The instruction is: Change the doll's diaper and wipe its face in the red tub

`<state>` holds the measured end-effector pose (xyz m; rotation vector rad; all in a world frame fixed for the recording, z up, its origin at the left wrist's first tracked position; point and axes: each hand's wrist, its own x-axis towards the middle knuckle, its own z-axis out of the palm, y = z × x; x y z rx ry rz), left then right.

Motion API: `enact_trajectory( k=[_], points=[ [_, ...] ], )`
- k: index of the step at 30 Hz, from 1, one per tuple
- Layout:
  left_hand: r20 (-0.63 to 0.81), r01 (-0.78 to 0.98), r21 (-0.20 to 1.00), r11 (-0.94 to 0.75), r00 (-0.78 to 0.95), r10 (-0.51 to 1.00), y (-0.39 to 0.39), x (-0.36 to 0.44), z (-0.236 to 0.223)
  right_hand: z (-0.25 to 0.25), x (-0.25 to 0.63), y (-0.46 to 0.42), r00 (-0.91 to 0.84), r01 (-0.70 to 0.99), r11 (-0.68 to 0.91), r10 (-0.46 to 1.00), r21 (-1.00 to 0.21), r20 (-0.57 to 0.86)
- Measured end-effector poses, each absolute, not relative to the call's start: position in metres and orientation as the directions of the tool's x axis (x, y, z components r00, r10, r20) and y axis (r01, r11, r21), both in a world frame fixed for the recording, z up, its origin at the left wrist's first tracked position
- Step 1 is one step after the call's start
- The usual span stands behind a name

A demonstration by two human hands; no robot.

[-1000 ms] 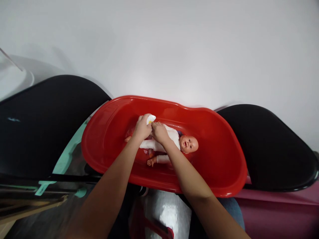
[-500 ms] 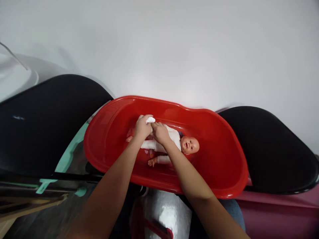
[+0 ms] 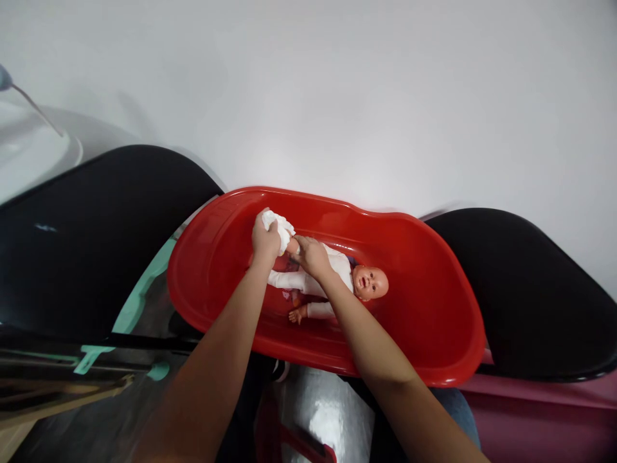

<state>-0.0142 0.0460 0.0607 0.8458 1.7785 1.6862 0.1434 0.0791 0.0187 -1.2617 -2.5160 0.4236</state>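
Observation:
A baby doll (image 3: pixel 340 269) in white clothing lies on its back in a red tub (image 3: pixel 424 257), head to the right and legs to the left. My left hand (image 3: pixel 265 239) is closed round a crumpled white cloth (image 3: pixel 278 226), pressed against the bare end of a doll limb (image 3: pixel 292 245). Whether that end is a foot or a hand, I cannot tell. My right hand (image 3: pixel 312 255) grips the same limb just to the right of the cloth and hides part of the doll's body. The doll's near arm (image 3: pixel 318 310) lies on the tub floor, its fingers spread.
Black chairs stand on both sides of the tub, a left chair (image 3: pixel 96 231) and a right chair (image 3: pixel 540 289). Behind is a pale wall (image 3: pixel 337 96). A shiny silver surface (image 3: pixel 322 411) shows below the tub, and wooden pieces (image 3: pixel 72 399) lie at lower left.
My left hand has moved slightly left, and more of the white cloth shows. The bare end of the limb has come into sight between my hands. My right hand stays nearly in place.

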Motion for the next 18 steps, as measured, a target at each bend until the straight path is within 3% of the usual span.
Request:
enact_trajectory(
  k=[4,12,18],
  points=[
    [-0.018,-0.067,0.997,-0.047,-0.741,0.671,0.046,-0.023,0.068,0.016,0.128,0.100,-0.481,0.793,0.468,0.874,-0.391,0.070],
    [-0.119,-0.234,0.968,-0.086,-0.738,0.664,0.045,-0.033,0.078,-0.020,0.077,0.126,-0.504,0.864,0.487,0.841,-0.130,-0.198],
    [-0.157,-0.287,0.954,-0.085,-0.722,0.674,0.042,-0.040,0.082,-0.041,0.065,0.129,-0.460,0.888,0.447,0.853,-0.109,-0.248]
  ],
)
